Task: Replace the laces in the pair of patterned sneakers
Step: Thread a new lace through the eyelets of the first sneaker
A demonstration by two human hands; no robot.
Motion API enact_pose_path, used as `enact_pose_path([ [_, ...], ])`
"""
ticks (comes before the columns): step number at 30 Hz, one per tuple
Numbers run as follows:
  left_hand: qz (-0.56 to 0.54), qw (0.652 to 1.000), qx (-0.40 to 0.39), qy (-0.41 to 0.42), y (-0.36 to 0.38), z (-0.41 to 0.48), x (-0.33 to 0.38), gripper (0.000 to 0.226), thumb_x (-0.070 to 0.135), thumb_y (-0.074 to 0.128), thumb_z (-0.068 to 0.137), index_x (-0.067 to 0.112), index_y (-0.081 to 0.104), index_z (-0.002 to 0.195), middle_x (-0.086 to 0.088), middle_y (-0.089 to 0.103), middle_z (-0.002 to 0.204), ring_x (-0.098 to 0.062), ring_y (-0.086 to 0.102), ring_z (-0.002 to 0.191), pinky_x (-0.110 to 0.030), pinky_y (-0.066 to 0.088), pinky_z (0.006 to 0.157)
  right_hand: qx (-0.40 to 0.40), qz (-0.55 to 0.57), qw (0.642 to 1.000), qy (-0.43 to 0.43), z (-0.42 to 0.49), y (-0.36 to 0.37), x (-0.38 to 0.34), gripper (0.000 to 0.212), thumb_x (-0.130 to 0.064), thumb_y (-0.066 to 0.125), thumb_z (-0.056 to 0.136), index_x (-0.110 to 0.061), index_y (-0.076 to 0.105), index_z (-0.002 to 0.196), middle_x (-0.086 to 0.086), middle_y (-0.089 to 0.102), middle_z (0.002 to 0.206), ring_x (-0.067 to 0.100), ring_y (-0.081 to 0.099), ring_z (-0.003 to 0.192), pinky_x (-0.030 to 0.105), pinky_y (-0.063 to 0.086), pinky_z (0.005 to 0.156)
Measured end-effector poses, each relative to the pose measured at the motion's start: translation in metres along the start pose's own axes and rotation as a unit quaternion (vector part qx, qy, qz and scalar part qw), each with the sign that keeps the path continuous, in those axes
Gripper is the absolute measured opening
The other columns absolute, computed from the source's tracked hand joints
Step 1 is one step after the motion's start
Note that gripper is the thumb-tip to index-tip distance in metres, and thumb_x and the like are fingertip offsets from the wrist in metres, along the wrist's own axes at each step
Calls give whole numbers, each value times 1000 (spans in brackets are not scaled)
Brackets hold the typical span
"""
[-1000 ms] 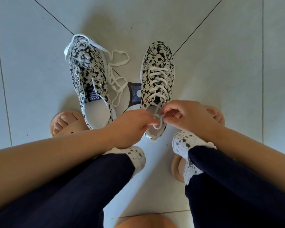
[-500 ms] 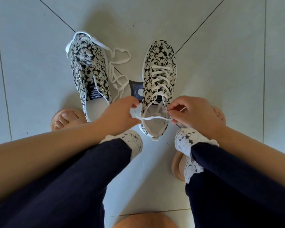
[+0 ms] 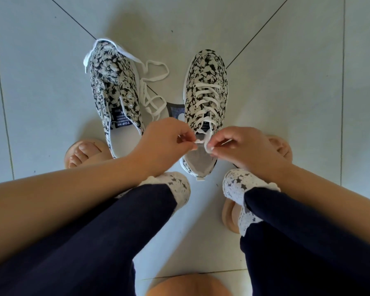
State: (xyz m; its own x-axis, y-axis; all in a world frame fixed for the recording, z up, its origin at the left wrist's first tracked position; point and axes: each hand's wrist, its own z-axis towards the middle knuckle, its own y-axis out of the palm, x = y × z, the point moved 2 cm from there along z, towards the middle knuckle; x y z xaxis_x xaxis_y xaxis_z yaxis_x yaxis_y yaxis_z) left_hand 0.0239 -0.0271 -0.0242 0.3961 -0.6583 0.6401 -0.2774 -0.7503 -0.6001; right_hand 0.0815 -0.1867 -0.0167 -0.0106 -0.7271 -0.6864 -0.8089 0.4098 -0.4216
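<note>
Two black-and-white flower-patterned sneakers stand on the tiled floor. The right sneaker (image 3: 205,86) carries a white lace (image 3: 205,97) crossed through its eyelets. Over its opening, my left hand (image 3: 165,144) and my right hand (image 3: 239,146) each pinch one end of that lace, with a small loop between the fingertips. The left sneaker (image 3: 113,86) has bare eyelets and an open tongue. A loose white lace (image 3: 152,86) lies draped over its toe and coiled on the floor between the two shoes.
My feet in tan sandals (image 3: 83,152) rest on either side of the shoes. Dark trousers with white lace cuffs (image 3: 175,186) fill the lower view. A small dark tile inset (image 3: 175,110) sits between the sneakers on the pale floor.
My hands had pulled the lace ends apart into a taut line; now they have come back together over the shoe's opening and hold a small loop.
</note>
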Motion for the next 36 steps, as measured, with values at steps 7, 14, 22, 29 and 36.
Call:
enact_pose_path([
  [7,123,987,-70,74,13,-3,9,25,19,42,95,16,59,114,0,63,106,-16,57,98,-27,42,83,-85,-244,958,-122,1,11,-2,27,-8,54,91,-20,69,109,-2,71,99,13,65,81,17,42,75],
  [14,-183,979,3,-92,11,-3,9,14,15,63,84,27,67,80,10,68,73,-1,65,67,-17,52,71,-17,-115,993,-9,2,0,2,11,-15,64,84,-19,66,94,-15,63,77,-4,59,68,13,49,73],
  [22,-184,973,-1,-141,18,-2,16,18,4,57,82,19,48,80,-5,67,77,-11,67,63,-15,51,53,-33,67,997,17,-4,6,-3,23,-32,66,81,-20,58,98,-2,72,77,5,68,70,20,52,71],
  [29,-149,984,-18,-99,13,-2,11,14,8,61,82,22,61,85,7,66,77,-8,66,76,-17,52,75,73,-140,987,-37,10,16,9,6,-19,65,85,-17,60,83,-9,65,74,9,61,63,23,51,58],
  [36,-12,1000,17,18,13,-8,-3,15,16,58,87,19,66,99,11,57,92,-1,51,82,-7,37,76,16,-344,931,-118,11,23,0,19,-25,47,95,-23,61,107,-7,63,90,17,59,75,31,52,62],
])
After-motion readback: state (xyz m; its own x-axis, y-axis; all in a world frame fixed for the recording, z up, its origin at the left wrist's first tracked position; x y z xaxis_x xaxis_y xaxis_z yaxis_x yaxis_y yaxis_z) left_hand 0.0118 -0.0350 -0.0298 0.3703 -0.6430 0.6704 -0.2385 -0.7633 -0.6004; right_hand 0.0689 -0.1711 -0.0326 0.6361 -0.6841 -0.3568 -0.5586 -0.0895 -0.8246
